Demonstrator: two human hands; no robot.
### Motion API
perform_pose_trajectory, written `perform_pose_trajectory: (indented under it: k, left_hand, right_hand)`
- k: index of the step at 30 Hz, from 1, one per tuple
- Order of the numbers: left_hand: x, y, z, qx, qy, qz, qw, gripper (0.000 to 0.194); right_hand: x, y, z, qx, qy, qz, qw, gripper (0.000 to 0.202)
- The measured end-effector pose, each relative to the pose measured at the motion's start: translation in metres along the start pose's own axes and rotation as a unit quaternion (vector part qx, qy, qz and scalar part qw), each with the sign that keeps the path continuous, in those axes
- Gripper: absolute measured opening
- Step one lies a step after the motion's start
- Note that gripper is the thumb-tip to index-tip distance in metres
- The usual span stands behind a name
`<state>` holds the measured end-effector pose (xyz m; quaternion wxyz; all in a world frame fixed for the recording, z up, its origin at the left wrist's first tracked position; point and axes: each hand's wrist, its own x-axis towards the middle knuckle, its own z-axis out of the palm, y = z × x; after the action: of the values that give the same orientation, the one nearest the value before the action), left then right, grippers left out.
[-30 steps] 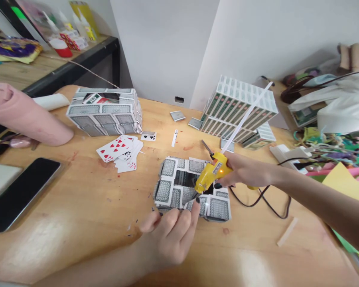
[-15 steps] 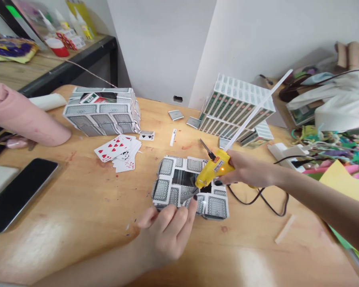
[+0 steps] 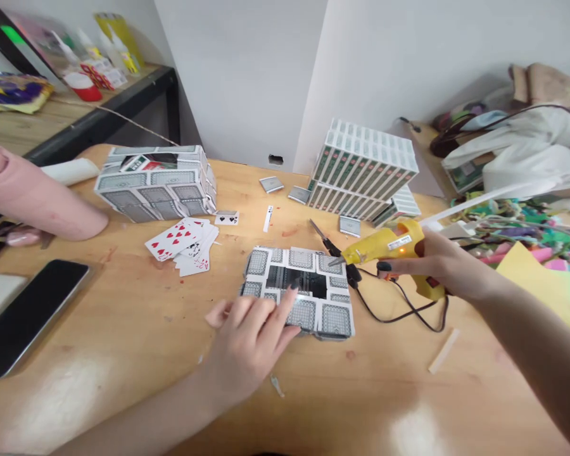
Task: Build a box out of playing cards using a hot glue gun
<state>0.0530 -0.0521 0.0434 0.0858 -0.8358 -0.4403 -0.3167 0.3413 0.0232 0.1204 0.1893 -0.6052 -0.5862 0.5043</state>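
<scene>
A flat box covered in grey-backed playing cards [image 3: 335, 318] lies on the table, with a dark rectangular opening in the middle of its top. My left hand [image 3: 254, 335] rests over its front left part, index finger stretched out onto the cards by the opening and the other fingers loosely bent, holding nothing. My right hand [image 3: 449, 269] grips a yellow hot glue gun [image 3: 377, 246], whose orange light is on. Its nozzle points left, over the box's far right corner. A long white glue stick [image 3: 475, 204] sticks out of its back. Scissors [image 3: 330, 244] lie right behind the box.
Loose playing cards [image 3: 173, 240] and a larger card-covered box [image 3: 156, 183] stand left. Stacked card packs [image 3: 363, 161] are at the back. The gun's black cable [image 3: 411, 320] loops on the right. A phone [image 3: 33, 316] and pink roll [image 3: 42, 193] lie left.
My right hand has drawn the glue gun up and right, away from the box's middle, tilting it flatter. My left index finger has shifted slightly left and up on the cards.
</scene>
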Motion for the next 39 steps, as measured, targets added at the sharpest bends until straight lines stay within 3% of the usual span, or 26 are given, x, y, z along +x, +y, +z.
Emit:
perform_pose_trajectory:
  k: [5, 7, 10, 13, 18, 23, 25, 27, 28, 30, 31, 32, 34, 36, 39]
  left_hand:
    - [0.014, -0.023, -0.007, -0.050, -0.093, -0.102, 0.989, 0.061]
    - [0.024, -0.033, -0.008, -0.075, -0.139, -0.092, 0.983, 0.055]
    - [0.041, -0.042, -0.005, -0.135, -0.219, -0.043, 0.965, 0.045]
    - [0.054, -0.041, 0.001, -0.164, -0.285, -0.004, 0.944, 0.052]
    - [0.059, -0.037, 0.008, -0.141, -0.314, 0.059, 0.937, 0.066]
    - [0.054, -0.042, 0.007, -0.143, -0.323, 0.079, 0.932, 0.068]
    - [0.053, -0.044, 0.006, -0.149, -0.336, 0.068, 0.928, 0.063]
    - [0.052, -0.045, 0.005, -0.157, -0.342, 0.060, 0.925, 0.057]
    - [0.052, -0.045, 0.004, -0.163, -0.340, 0.058, 0.924, 0.054]
    - [0.051, -0.046, 0.005, -0.177, -0.332, 0.056, 0.925, 0.051]
    - [0.051, -0.047, 0.006, -0.185, -0.330, 0.055, 0.924, 0.050]
    - [0.051, -0.047, 0.008, -0.193, -0.329, 0.055, 0.923, 0.050]
    - [0.049, -0.048, 0.010, -0.204, -0.329, 0.053, 0.920, 0.048]
    - [0.047, -0.048, 0.012, -0.209, -0.324, 0.044, 0.922, 0.045]
    - [0.044, -0.046, 0.013, -0.217, -0.314, 0.025, 0.924, 0.041]
  right_hand:
    - [-0.026, 0.033, 0.011, 0.087, 0.089, 0.046, 0.991, 0.027]
    - [-0.036, 0.043, 0.015, 0.157, 0.160, 0.055, 0.973, 0.027]
    - [-0.046, 0.059, 0.019, 0.244, 0.293, 0.081, 0.921, 0.031]
    - [-0.047, 0.080, 0.023, 0.278, 0.347, 0.093, 0.891, 0.029]
    - [-0.033, 0.107, 0.032, 0.281, 0.273, 0.088, 0.916, 0.023]
    - [-0.018, 0.114, 0.031, 0.312, 0.228, 0.074, 0.919, 0.022]
    - [-0.020, 0.114, 0.025, 0.221, 0.228, 0.109, 0.942, 0.023]
    - [-0.026, 0.110, 0.019, 0.038, 0.253, 0.148, 0.955, 0.026]
    - [-0.030, 0.105, 0.018, -0.066, 0.277, 0.157, 0.946, 0.028]
    - [-0.038, 0.090, 0.023, -0.236, 0.348, 0.141, 0.896, 0.030]
    - [-0.041, 0.079, 0.029, -0.272, 0.369, 0.111, 0.881, 0.028]
    - [-0.042, 0.068, 0.038, -0.275, 0.367, 0.071, 0.886, 0.026]
    - [-0.041, 0.045, 0.060, -0.216, 0.311, -0.029, 0.925, 0.022]
    - [-0.033, 0.025, 0.083, -0.182, 0.195, -0.110, 0.957, 0.021]
    - [-0.019, 0.006, 0.108, -0.194, 0.095, -0.158, 0.964, 0.031]
